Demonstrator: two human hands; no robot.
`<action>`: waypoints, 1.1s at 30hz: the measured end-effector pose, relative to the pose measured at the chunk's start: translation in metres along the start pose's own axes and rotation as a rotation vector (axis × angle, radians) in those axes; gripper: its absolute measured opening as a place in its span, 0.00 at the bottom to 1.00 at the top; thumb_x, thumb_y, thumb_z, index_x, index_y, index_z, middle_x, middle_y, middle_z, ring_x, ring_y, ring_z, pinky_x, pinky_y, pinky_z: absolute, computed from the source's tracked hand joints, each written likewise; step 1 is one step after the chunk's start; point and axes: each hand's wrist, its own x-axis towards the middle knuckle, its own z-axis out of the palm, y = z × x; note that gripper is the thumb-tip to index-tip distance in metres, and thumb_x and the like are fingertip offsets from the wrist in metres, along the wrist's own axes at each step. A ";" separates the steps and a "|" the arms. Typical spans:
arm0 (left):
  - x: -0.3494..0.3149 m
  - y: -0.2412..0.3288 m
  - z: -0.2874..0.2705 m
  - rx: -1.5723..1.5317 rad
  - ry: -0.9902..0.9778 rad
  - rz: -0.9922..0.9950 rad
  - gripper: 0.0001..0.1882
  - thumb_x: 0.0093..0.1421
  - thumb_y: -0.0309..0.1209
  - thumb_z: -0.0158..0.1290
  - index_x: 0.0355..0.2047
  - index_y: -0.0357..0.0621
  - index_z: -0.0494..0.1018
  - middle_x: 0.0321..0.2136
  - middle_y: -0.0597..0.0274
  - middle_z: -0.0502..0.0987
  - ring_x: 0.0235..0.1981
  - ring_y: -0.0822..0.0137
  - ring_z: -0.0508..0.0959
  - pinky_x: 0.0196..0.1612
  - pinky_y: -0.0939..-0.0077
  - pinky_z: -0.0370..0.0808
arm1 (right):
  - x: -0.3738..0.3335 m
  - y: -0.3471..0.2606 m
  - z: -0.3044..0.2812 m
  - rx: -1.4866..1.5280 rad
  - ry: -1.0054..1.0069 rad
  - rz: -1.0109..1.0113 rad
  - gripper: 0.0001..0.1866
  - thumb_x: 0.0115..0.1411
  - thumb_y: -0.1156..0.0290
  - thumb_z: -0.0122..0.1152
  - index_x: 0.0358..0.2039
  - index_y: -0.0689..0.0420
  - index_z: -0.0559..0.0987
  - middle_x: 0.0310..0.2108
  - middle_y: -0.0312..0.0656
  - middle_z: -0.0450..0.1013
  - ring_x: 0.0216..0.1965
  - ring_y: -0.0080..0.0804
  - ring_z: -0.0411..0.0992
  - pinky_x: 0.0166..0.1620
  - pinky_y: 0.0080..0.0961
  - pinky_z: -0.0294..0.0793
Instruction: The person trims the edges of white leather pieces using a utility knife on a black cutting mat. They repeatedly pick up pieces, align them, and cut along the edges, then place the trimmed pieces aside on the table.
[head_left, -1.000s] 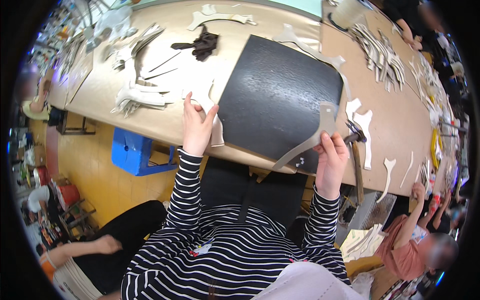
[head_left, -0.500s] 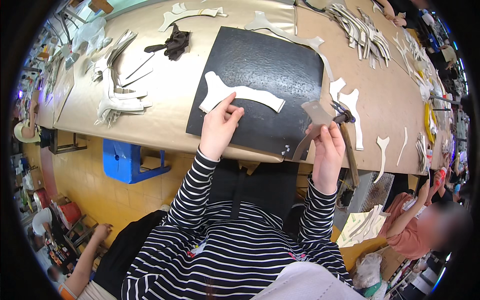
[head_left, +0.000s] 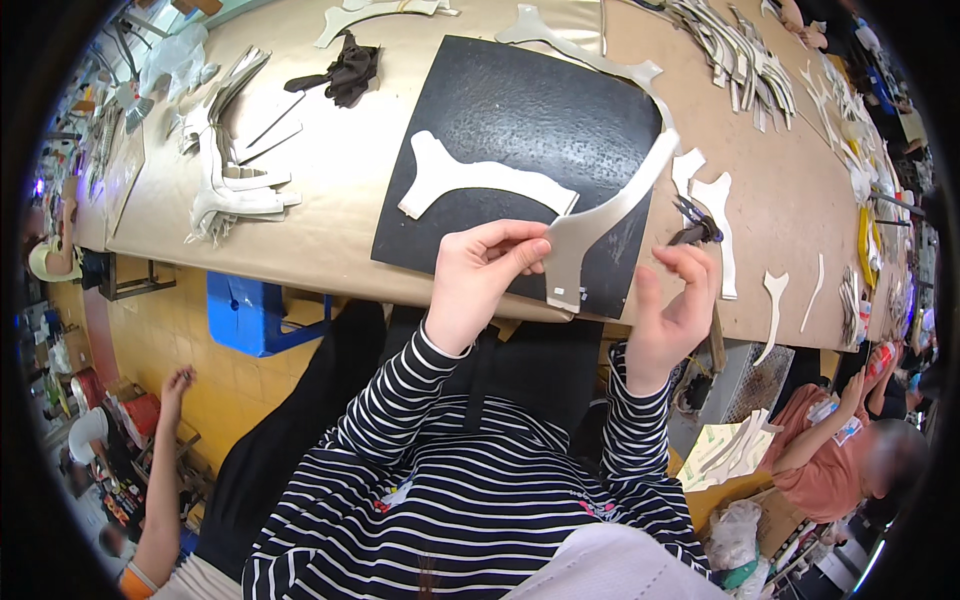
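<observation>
My left hand [head_left: 487,277] pinches a pale grey, curved flat piece [head_left: 585,238] between thumb and fingers by its broad end. The piece's narrow arm rises to the upper right above the black mat [head_left: 535,110]. A white forked piece [head_left: 470,180] lies flat on the mat, just beyond my left hand; its right tip is close to the held piece. My right hand [head_left: 672,310] is raised at the table's front edge, empty, with its fingers bent and apart. Beside it lies a hammer [head_left: 716,345], its handle partly hidden by the hand.
White forked pieces [head_left: 716,225] lie right of the mat, and a long pale piece [head_left: 585,65] crosses its far edge. Stacked pieces [head_left: 225,185] and a dark crumpled cloth [head_left: 347,72] lie left. A blue stool [head_left: 240,310] stands below; people sit at both sides.
The held piece has gone from my right hand to my left and now points up and right. My left hand has left the white piece on the mat; my right fingers have opened.
</observation>
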 end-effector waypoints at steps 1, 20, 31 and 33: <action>0.001 -0.001 0.000 -0.021 0.022 -0.009 0.11 0.61 0.24 0.60 0.43 0.33 0.80 0.31 0.61 0.82 0.31 0.76 0.80 0.38 0.83 0.78 | -0.002 0.002 0.000 0.223 0.013 0.118 0.18 0.55 0.76 0.68 0.47 0.59 0.79 0.39 0.40 0.74 0.39 0.29 0.70 0.45 0.25 0.68; 0.023 -0.009 0.008 0.280 -0.101 0.055 0.08 0.57 0.22 0.60 0.38 0.33 0.81 0.31 0.61 0.81 0.31 0.75 0.80 0.38 0.81 0.77 | -0.008 0.023 0.021 0.681 -0.316 0.693 0.13 0.58 0.81 0.67 0.44 0.67 0.78 0.33 0.36 0.77 0.33 0.17 0.73 0.37 0.14 0.72; 0.059 -0.023 -0.008 1.006 0.089 0.560 0.11 0.53 0.30 0.63 0.38 0.49 0.83 0.38 0.67 0.77 0.44 0.63 0.73 0.51 0.67 0.65 | 0.012 0.050 0.014 0.523 -0.396 0.786 0.13 0.58 0.80 0.67 0.43 0.65 0.76 0.34 0.37 0.77 0.29 0.15 0.72 0.32 0.13 0.71; 0.064 -0.028 -0.006 1.056 0.087 0.563 0.12 0.52 0.30 0.64 0.39 0.49 0.83 0.40 0.67 0.77 0.45 0.63 0.72 0.52 0.67 0.64 | 0.017 0.054 0.018 0.536 -0.434 0.760 0.12 0.59 0.79 0.66 0.43 0.65 0.78 0.36 0.37 0.77 0.28 0.15 0.71 0.29 0.12 0.71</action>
